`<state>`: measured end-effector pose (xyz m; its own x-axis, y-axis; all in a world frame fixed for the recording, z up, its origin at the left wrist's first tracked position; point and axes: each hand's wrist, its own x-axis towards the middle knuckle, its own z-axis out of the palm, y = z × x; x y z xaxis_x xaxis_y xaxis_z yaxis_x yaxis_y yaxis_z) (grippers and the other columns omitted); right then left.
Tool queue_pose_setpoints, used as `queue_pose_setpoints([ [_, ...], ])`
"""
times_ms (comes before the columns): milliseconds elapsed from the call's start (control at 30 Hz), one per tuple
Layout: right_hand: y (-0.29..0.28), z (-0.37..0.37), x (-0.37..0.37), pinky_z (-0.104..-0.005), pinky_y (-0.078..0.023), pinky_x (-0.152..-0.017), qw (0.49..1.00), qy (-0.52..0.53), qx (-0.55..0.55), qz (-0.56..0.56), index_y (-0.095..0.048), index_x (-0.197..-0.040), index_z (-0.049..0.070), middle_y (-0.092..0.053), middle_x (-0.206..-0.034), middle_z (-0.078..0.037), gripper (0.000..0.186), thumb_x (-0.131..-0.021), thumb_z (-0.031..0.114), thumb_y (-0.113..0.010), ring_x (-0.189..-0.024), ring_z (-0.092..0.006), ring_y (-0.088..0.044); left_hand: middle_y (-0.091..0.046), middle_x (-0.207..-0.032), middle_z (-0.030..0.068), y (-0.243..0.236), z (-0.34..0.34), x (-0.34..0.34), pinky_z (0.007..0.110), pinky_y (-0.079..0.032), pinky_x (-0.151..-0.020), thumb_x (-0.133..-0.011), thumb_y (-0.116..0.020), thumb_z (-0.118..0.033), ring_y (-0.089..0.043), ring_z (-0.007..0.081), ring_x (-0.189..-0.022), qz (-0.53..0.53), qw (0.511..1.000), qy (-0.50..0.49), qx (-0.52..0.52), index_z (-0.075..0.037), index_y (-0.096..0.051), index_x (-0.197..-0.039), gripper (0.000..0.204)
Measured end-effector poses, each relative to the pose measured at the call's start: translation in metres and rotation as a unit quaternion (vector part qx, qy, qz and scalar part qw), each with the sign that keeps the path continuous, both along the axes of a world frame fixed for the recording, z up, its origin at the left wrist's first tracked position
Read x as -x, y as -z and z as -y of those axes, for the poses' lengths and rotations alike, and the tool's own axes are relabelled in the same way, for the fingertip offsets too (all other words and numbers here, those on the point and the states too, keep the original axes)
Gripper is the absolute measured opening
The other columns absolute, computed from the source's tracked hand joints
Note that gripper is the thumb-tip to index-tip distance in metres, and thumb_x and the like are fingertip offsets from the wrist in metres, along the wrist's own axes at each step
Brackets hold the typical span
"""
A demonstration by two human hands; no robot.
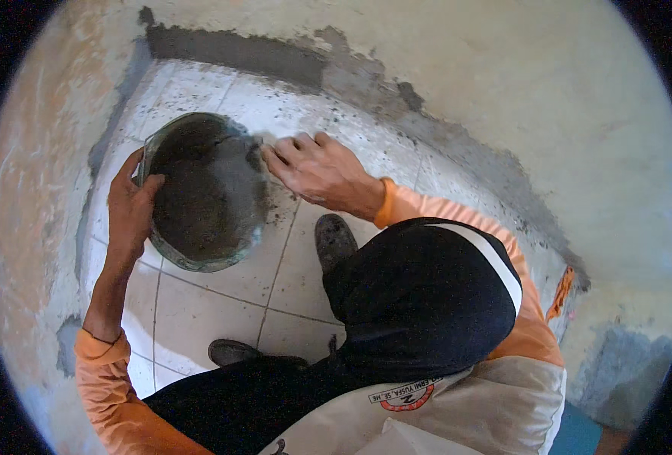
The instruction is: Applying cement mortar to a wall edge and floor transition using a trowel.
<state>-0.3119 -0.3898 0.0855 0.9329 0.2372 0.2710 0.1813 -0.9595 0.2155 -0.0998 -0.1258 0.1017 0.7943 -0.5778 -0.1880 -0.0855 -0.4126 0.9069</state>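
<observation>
A round, dark bucket with a greenish, mortar-smeared rim tilts over the tiled floor, left of centre. Wet grey mortar coats its inside and lies in it. My left hand grips the bucket's left rim, thumb over the edge and fingers outside. At the opposite rim, my right hand is closed, its fingers curled toward the bucket. What those fingers hold is mostly hidden; a grey, mortar-covered patch inside the bucket lies just beside them, and I cannot tell whether it belongs to a tool.
Fresh dark mortar runs along the foot of the far wall, with rougher grey patches continuing right. Mortar crumbs dot the white floor tiles. My shoes and bent knee are close to the bucket. An orange cloth lies by the right wall.
</observation>
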Motion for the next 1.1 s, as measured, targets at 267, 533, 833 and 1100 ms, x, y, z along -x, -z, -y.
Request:
queue_pose_setpoints([
  [267,-0.012,-0.006,-0.014,-0.0361,-0.055,-0.058,0.967,-0.101,0.148,-0.181,-0.071,-0.100,-0.002,-0.063,-0.089,-0.012,0.025,-0.087,0.019,-0.065,-0.079,-0.0227,-0.070,-0.068,-0.129,0.0287,0.047,0.035,0.010,0.044,-0.048,-0.107,-0.090,-0.064,-0.021,-0.067,0.0402,-0.119,0.198,0.978,0.070,0.008,0.005,-0.058,-0.140,0.057],
  [533,-0.020,0.059,-0.013,-0.0477,-0.059,-0.066,0.957,-0.168,0.008,-0.234,-0.070,-0.098,0.008,-0.068,-0.090,-0.015,0.016,-0.088,0.020,-0.065,-0.083,-0.0333,-0.073,-0.074,-0.117,0.0222,0.035,0.076,0.032,0.047,-0.055,-0.098,-0.094,-0.065,-0.028,-0.072,0.0423,-0.107,0.270,0.957,0.102,-0.026,-0.008,-0.064,-0.137,0.047],
  [833,-0.022,0.052,0.030,-0.0493,-0.060,-0.075,0.916,-0.027,-0.187,-0.354,-0.073,-0.119,0.009,-0.073,-0.101,-0.015,0.035,-0.091,0.030,-0.071,-0.087,-0.0381,-0.073,-0.075,-0.096,0.0236,0.034,0.064,0.026,0.051,-0.057,-0.088,-0.091,-0.062,-0.021,-0.074,0.0425,-0.088,0.252,0.964,0.079,-0.012,-0.009,-0.068,-0.132,0.043],
  [1100,0.021,0.047,0.053,-0.0303,-0.055,-0.073,0.709,0.164,-0.555,-0.403,-0.073,-0.128,0.002,-0.077,-0.100,-0.007,0.043,-0.092,0.023,-0.083,-0.084,-0.0101,-0.066,-0.074,-0.109,0.0249,0.042,0.044,0.018,0.046,-0.056,-0.090,-0.096,-0.067,-0.034,-0.073,0.0383,-0.094,0.261,0.963,0.063,-0.022,-0.007,-0.068,-0.132,0.045],
])
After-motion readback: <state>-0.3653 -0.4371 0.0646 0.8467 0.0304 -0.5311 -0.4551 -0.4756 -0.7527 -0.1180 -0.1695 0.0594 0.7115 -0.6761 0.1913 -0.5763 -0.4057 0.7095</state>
